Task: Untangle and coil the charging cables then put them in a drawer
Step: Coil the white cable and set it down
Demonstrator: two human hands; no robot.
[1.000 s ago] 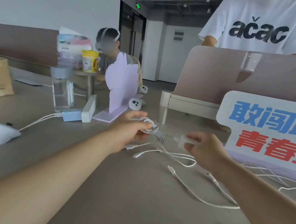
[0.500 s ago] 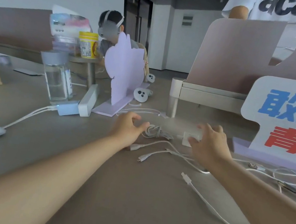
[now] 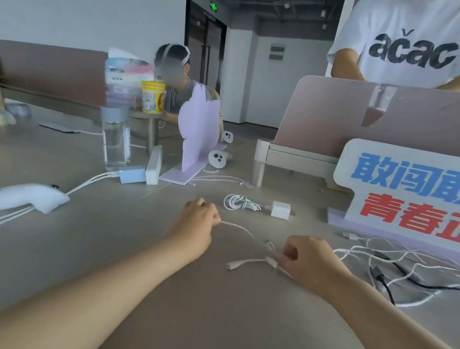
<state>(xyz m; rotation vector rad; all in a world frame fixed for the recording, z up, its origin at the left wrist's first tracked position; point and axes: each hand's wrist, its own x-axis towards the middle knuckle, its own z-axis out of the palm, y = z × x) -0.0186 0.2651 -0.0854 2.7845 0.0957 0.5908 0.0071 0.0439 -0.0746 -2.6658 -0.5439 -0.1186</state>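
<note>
A coiled white cable (image 3: pixel 238 202) with its white charger block (image 3: pixel 280 210) lies on the grey table beyond my hands. My left hand (image 3: pixel 197 224) pinches one end of a thin white multi-head cable (image 3: pixel 247 232). My right hand (image 3: pixel 308 260) grips the same cable near its splitter (image 3: pixel 271 260), and two short connector ends lie on the table below it. The cable spans between both hands. A tangle of white and black cables (image 3: pixel 405 269) lies to the right. No drawer is in view.
A white sign with blue and red characters (image 3: pixel 422 200) stands at the right. A water bottle (image 3: pixel 114 139), a blue adapter (image 3: pixel 133 174), a lilac cutout stand (image 3: pixel 197 133) and a white mouse-like device (image 3: pixel 25 196) sit on the left. Two people are behind the table.
Both hands let go of the coiled cable and charger, which now lie on the table. They drew back toward me and took hold of a second thin white cable.
</note>
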